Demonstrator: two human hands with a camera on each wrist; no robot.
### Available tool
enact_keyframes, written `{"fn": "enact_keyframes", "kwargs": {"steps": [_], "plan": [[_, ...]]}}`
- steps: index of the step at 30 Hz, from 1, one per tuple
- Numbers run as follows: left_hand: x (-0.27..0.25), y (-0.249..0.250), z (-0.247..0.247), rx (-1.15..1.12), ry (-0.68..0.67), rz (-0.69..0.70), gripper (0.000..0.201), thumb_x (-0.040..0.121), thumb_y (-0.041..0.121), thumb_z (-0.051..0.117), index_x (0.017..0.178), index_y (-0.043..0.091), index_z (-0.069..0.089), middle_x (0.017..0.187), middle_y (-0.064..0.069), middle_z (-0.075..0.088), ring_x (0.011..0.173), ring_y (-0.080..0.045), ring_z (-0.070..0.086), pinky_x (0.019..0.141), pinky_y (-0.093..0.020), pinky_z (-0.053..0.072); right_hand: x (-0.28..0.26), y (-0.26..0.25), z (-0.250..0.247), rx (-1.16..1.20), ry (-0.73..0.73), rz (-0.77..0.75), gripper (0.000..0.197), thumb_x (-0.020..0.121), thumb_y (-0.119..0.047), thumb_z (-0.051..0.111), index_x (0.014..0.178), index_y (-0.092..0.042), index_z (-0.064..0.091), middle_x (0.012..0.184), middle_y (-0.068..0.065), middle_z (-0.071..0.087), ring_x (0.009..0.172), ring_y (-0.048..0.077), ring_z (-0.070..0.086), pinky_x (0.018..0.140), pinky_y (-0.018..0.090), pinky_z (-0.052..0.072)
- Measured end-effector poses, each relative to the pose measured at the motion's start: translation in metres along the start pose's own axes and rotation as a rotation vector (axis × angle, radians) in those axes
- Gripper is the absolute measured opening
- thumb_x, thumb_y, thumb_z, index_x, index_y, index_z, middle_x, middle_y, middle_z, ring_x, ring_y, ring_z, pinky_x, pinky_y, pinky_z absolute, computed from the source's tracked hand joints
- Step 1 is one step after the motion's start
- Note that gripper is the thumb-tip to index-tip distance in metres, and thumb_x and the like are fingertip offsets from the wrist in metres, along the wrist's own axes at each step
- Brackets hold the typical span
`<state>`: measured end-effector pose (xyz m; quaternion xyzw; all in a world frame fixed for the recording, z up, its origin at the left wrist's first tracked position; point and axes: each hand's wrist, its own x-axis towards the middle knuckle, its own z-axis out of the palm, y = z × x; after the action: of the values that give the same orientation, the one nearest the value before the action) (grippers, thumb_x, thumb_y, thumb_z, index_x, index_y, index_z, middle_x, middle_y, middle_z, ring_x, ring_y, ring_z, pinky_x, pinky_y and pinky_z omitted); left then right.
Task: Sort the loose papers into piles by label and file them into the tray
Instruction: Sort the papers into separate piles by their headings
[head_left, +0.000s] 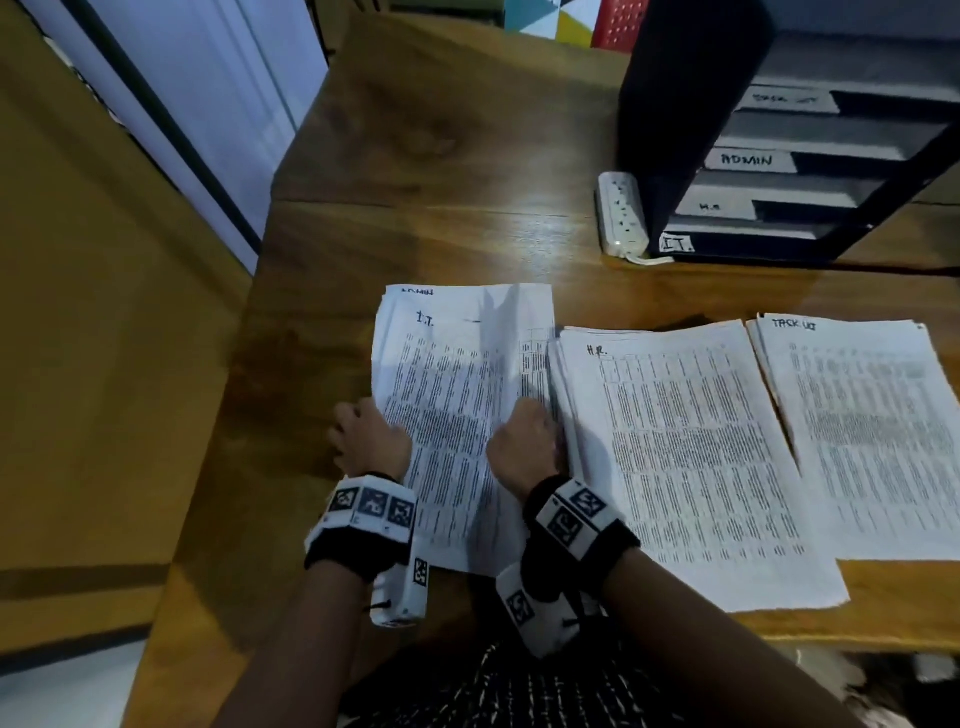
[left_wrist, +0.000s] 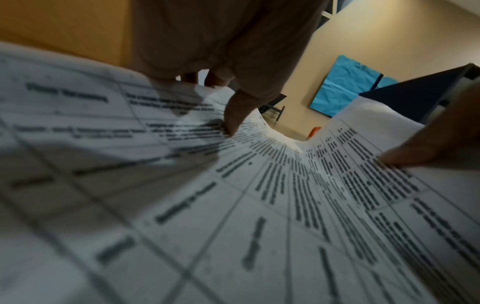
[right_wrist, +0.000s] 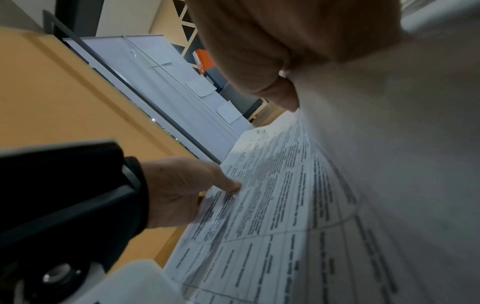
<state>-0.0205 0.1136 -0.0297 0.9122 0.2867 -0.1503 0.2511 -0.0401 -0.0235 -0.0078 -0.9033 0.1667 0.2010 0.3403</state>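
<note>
Left of the HR pile (head_left: 691, 457), both hands hold the IT sheet (head_left: 447, 395) by its side edges. The left hand (head_left: 370, 441) pinches the left edge, thumb on top; the right hand (head_left: 524, 447) curls round the right edge, bowing the sheet upward. An ADMIN sheet (head_left: 418, 292) peeks out beneath. The tray (head_left: 779, 171) stands behind the HR pile, the TASK pile (head_left: 862, 431) to its right.

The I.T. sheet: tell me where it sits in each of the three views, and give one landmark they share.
Head: the I.T. sheet lies left of centre, topping the leftmost pile, held at both side edges.
Left wrist: it fills the lower frame, bowed into a trough.
Right wrist: it runs from centre to the bottom right.
Shared landmark: the left hand, thumb on the print.
</note>
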Motion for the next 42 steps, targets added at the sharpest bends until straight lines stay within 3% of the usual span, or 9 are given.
{"fn": "enact_keyframes", "kwargs": {"steps": [12,16,23,26,30,32,35,38,42], "plan": [[0.068,0.044,-0.013,-0.197,0.035,0.111,0.035,0.091,0.014,0.053,0.118,-0.008,0.052,0.127,-0.026,0.049,0.118,-0.039,0.048,0.098,-0.040,0.039,0.071,-0.034,-0.031,0.232,0.045,-0.005,0.034,0.095,-0.007,0.033,0.128,0.001,0.033,0.128,0.021,0.045,0.114,0.034,0.046,0.092,0.036,0.039],[0.064,0.044,-0.022,-0.201,0.074,0.089,0.041,0.094,0.022,0.049,0.127,-0.004,0.048,0.136,-0.020,0.037,0.125,-0.037,0.036,0.103,-0.041,0.033,0.060,-0.029,-0.041,0.320,0.133,-0.023,0.030,0.095,-0.007,0.035,0.124,-0.001,0.031,0.101,0.016,0.052,0.091,0.028,0.053,0.067,0.024,0.039],[0.042,-0.010,-0.021,-0.267,-0.017,0.011,0.043,0.094,0.030,0.049,0.123,-0.001,0.054,0.126,-0.021,0.054,0.118,-0.035,0.050,0.102,-0.047,0.041,0.009,-0.011,-0.024,0.339,0.179,-0.056,0.039,0.092,0.001,0.038,0.130,-0.002,0.031,0.094,0.017,0.054,0.083,0.028,0.055,0.063,0.023,0.038],[0.025,-0.025,-0.021,-0.327,0.000,-0.061,0.037,0.093,0.023,0.052,0.121,-0.001,0.049,0.124,-0.021,0.054,0.115,-0.035,0.052,0.096,-0.041,0.042,0.001,0.003,-0.006,0.328,0.073,-0.083,0.038,0.082,0.014,0.035,0.113,-0.008,0.034,0.066,0.001,0.041,0.054,0.015,0.041,0.040,0.019,0.031],[0.009,-0.025,-0.018,-0.386,0.008,-0.069,0.054,0.088,0.003,0.053,0.135,0.008,0.028,0.134,-0.020,0.046,0.119,-0.037,0.049,0.097,-0.043,0.042,-0.011,0.017,0.005,0.310,-0.031,-0.037,0.045,0.081,0.014,0.037,0.121,-0.005,0.030,0.073,0.006,0.044,0.059,0.016,0.042,0.049,0.027,0.033],[0.002,-0.026,-0.013,-0.337,0.018,0.001,0.060,0.081,-0.007,0.053,0.135,0.008,0.030,0.134,-0.021,0.040,0.120,-0.038,0.044,0.096,-0.042,0.041,-0.019,0.020,0.009,0.291,0.008,-0.064,0.067,0.078,0.018,0.039,0.138,-0.002,0.018,0.114,0.017,0.048,0.091,0.023,0.050,0.071,0.020,0.038],[-0.012,-0.025,-0.005,-0.218,0.038,0.027,0.060,0.078,-0.008,0.054,0.132,0.011,0.037,0.136,-0.019,0.030,0.123,-0.038,0.034,0.096,-0.041,0.036,-0.027,0.024,0.013,0.140,0.079,-0.121,0.089,0.072,0.021,0.043,0.146,-0.005,0.002,0.150,0.015,0.006,0.136,0.029,0.013,0.103,0.017,0.017],[-0.019,-0.024,0.000,-0.118,0.072,0.040,0.060,0.078,-0.005,0.054,0.133,0.012,0.039,0.140,-0.017,0.026,0.126,-0.037,0.026,0.099,-0.043,0.032,-0.029,0.030,0.014,-0.229,0.000,-0.153,0.078,0.080,0.004,0.054,0.144,-0.004,0.010,0.151,0.016,0.000,0.135,0.035,0.012,0.110,0.037,0.024],[-0.022,-0.015,0.002,-0.037,0.049,0.041,0.067,0.078,0.001,0.058,0.138,0.012,0.033,0.152,-0.015,0.010,0.138,-0.036,0.009,0.111,-0.047,0.020,-0.029,0.029,0.006,-0.301,-0.058,-0.177,0.061,0.086,-0.006,0.053,0.139,0.002,0.024,0.150,0.016,0.010,0.132,0.034,0.019,0.110,0.036,0.023]]}}
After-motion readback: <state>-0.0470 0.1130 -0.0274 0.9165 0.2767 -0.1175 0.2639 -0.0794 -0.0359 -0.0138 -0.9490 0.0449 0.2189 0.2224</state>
